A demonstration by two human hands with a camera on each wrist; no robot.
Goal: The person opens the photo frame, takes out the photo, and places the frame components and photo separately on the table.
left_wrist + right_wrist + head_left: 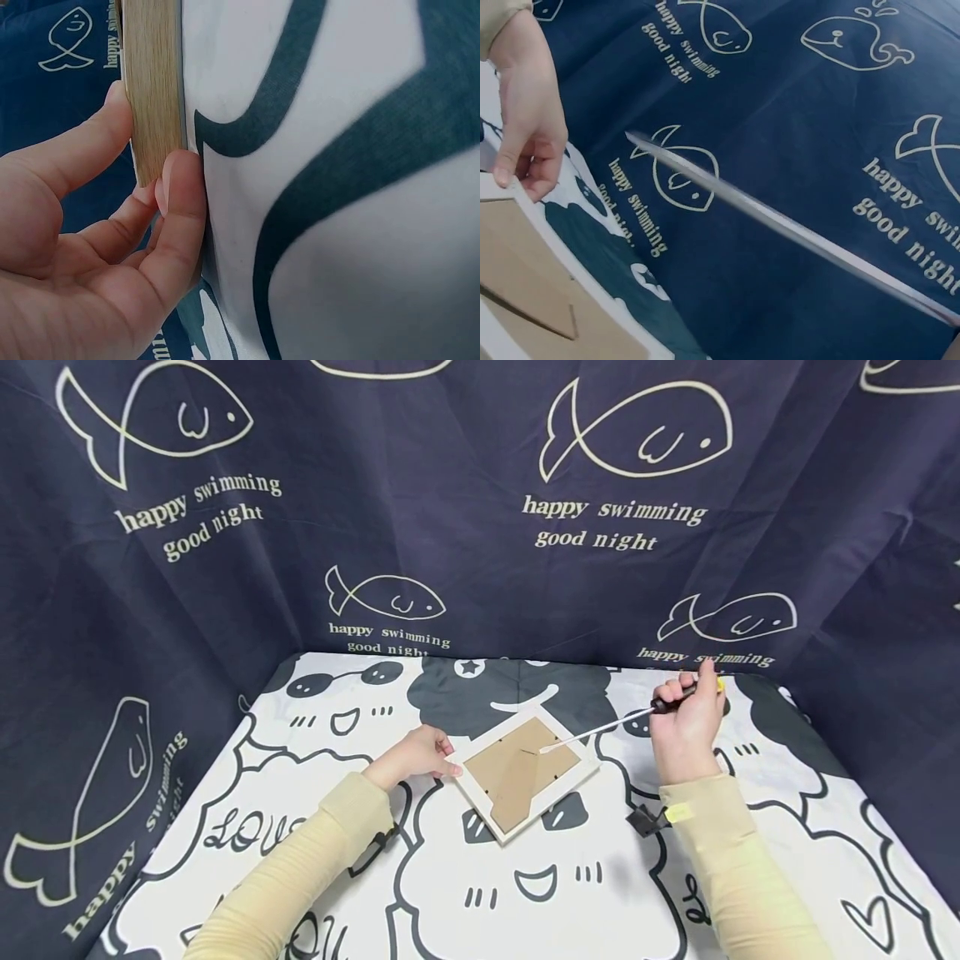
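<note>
Left hand [416,753] pinched the left corner of a picture frame [557,792], thumb on top, fingers at the edge and below. Frame lay back side up on the sheep-print cloth [615,893], between the hands, turned cornerwise; brown backing [487,764] showed. Right hand [690,731] gripped a screwdriver [607,725] by its dark handle, shaft angled toward the backing; tip looked clear of the frame in right wrist view.
</note>
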